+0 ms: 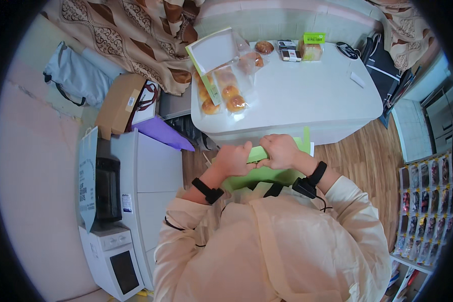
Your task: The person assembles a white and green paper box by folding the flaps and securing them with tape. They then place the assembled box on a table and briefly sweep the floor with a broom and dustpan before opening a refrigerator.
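Note:
A light green cardboard piece with folded panels (267, 175), which looks like a box, is held close in front of my body below the table's near edge. My left hand (234, 159) is closed on its upper edge at the left. My right hand (282, 150) grips the same edge just to the right, fingers bent and thumb pressed against it. The two thumbs nearly meet. A green flap stands up behind my right hand. My forearms and body cover the lower part of the cardboard.
Ahead is a white table (307, 95). An open green-and-white box (216, 53) and bagged buns (231, 95) lie on its left. Small black-and-white packs (289, 52) and a bread bag (312, 50) stand at the back. A white cabinet (158, 171) is at left, a hanging organizer (425, 201) at right.

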